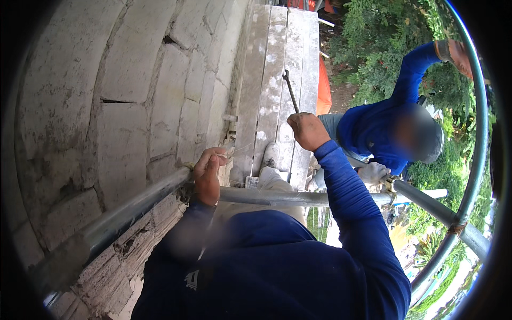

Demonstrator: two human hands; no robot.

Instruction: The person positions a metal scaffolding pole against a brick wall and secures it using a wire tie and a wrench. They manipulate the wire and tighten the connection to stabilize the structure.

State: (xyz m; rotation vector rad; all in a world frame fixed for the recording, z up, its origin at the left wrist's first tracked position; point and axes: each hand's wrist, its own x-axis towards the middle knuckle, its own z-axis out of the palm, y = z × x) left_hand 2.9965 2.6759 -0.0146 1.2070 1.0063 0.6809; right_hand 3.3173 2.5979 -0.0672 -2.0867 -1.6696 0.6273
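My right hand [310, 132] is closed around a metal wrench [291, 92], its open-ended jaw pointing away from me over the planks. Close to the wall, my left hand [207, 175] pinches a thin pale string or wire [234, 151] between thumb and fingers. The strand's full run is too fine to follow. Just beside that hand, a grey scaffold pipe [114, 213] runs along the wall. Another pipe [277, 197] crosses in front of my body, below both hands.
A wall of large pale blocks [125, 128] fills the left side. Worn planks [298, 48] stretch ahead, with my shoe [270, 154] on them. At right, a co-worker in blue [368, 125] is beyond the pipes, near a curved rail [481, 133]. Orange sheeting [323, 88] and trees lie beyond.
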